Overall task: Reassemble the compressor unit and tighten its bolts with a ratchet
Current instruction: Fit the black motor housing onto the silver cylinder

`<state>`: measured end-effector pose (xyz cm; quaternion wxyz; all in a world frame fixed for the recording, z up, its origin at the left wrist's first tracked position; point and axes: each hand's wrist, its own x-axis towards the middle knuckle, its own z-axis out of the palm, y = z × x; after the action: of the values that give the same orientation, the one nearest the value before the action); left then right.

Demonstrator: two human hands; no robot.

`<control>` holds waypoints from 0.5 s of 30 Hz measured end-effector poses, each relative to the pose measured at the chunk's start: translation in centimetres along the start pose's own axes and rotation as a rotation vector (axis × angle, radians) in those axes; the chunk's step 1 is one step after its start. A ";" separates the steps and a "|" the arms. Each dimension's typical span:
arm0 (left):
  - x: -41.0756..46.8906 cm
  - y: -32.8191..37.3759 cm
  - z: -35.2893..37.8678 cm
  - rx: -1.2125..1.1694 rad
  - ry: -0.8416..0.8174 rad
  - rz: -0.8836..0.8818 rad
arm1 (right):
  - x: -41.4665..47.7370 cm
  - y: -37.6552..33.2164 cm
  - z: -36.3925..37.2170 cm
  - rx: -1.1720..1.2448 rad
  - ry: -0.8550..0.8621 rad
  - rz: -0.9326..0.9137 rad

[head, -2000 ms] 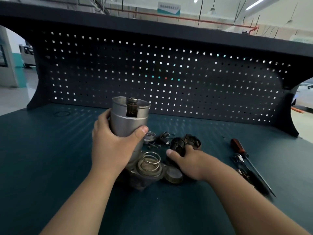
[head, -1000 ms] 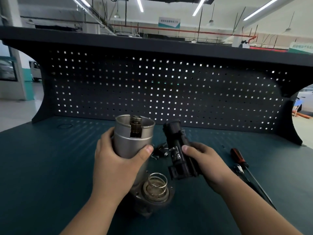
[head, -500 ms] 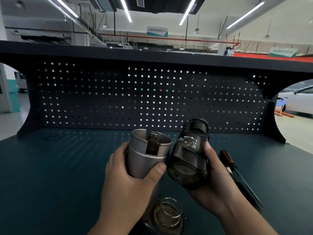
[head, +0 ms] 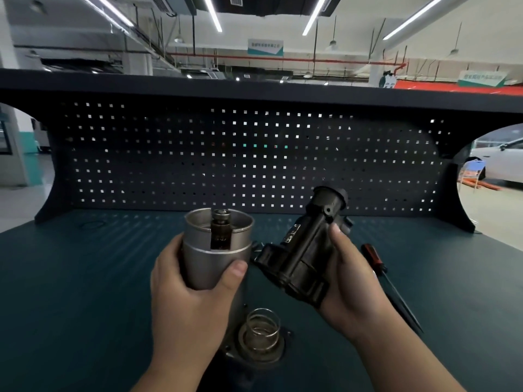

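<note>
We are early in the reassembly. Our left hand (head: 195, 290) grasps the silver cylinder (head: 216, 250), upright above the bench (head: 70, 278); our right hand (head: 351, 281) grasps the black housing (head: 304, 250), tilted just beside it, unjoined. Spring (head: 261, 329) sits exposed; bolts untightened, no ratchet identifiable.

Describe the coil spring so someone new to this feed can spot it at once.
On the teal bench top before the dark pegboard, find the silver cylinder gripped by the left hand. At its foot, nearest the camera, the coil spring stands in a round metal seat. It is the only open wire coil; the black housing in the right hand is solid.
</note>
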<state>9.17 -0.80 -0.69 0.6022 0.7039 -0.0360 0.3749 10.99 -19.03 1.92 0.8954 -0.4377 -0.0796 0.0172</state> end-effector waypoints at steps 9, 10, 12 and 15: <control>0.1 -0.3 -0.1 -0.014 0.003 -0.013 | -0.8 -0.7 0.3 -0.265 0.087 -0.203; 0.0 -0.3 -0.1 -0.017 0.002 -0.016 | -0.9 -0.7 0.4 -0.254 0.086 -0.191; 0.0 -0.4 -0.1 -0.020 -0.002 -0.021 | -1.0 -0.5 0.7 -0.239 0.084 -0.178; 0.0 -0.2 -0.1 -0.027 -0.002 -0.012 | -1.2 -0.4 1.2 -0.234 0.106 -0.128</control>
<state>9.26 -0.67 -0.84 0.6137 0.6964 -0.0377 0.3700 9.58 -18.47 2.79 0.8404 -0.5336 -0.0615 -0.0723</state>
